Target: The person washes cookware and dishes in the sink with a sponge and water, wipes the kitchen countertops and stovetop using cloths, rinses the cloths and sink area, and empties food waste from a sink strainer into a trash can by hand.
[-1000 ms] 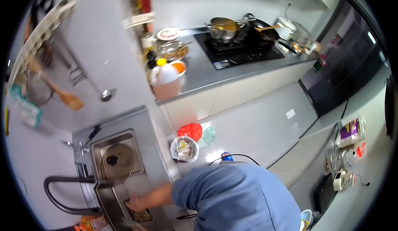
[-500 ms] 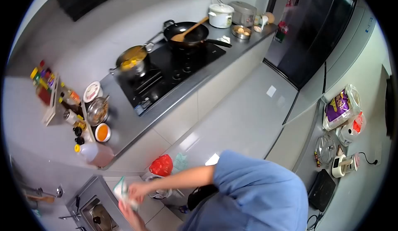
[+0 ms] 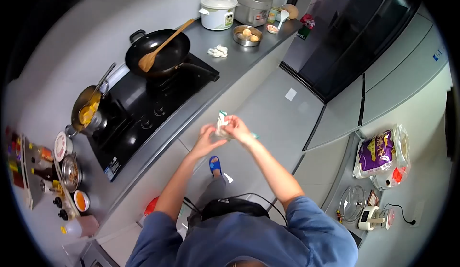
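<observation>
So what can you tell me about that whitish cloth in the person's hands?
The whitish cloth looks thin and soft, and it is bunched and creased, with green showing at its upper tip and at another end beyond the right hand. That hand pinches it. The left hand is curved close beside it; whether its fingers touch the cloth is hard to tell. The cloth is held up in front of the body, above the floor. Its full shape is hidden.

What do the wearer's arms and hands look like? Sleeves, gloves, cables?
Blue short sleeves, plain, no markings visible. Forearms bare below them. Left hand and right hand ungloved; no watch or bracelet visible. Thin black cable curves by the waist.
</observation>
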Demonstrator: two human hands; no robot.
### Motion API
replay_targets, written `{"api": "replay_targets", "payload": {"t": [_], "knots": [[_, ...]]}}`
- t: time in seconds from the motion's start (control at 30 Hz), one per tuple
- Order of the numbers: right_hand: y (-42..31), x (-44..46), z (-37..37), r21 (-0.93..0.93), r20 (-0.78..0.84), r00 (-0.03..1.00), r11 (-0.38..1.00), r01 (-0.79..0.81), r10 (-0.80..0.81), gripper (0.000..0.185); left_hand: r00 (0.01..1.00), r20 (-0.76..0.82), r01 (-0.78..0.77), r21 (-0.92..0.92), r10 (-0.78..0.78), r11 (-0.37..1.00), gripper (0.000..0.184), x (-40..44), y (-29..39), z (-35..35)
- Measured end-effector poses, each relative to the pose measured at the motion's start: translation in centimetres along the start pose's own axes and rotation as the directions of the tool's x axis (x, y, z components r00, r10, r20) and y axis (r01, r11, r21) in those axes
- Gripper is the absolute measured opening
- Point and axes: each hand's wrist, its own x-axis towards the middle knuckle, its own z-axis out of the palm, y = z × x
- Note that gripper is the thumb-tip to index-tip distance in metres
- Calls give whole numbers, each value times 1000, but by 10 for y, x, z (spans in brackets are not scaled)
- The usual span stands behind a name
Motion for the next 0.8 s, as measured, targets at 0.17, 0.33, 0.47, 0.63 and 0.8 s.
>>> {"api": "replay_targets", "payload": {"t": [0.17, 0.33, 0.47, 0.63, 0.8], "knots": [[-95, 81, -119, -548, -174, 980, 836, -11, -101, 47, 987, 145, 14, -539, 76, 842, 33, 163, 23, 62], [-198, 177, -208, -869, -144, 922, 491, 56, -360, 24, 850, -349, -327, 237, 394, 915, 21, 286, 71, 63], [-224, 227, -232, -919, 86, 958, 350, 182, -273, 30, 662, -294, -560, 417, 689, 716, 20, 346, 78, 52], [-99, 316, -276, -955, 54, 998, 291, 62, -34, 58, 899, -309, -80, 579, 309, 811, 50, 406, 29, 54], [-3, 403, -240, -994, 37, 923, 82, 74, -382, 73, 733, -632, 296, 627, 250, 720, 62, 501, -9, 46]]}}
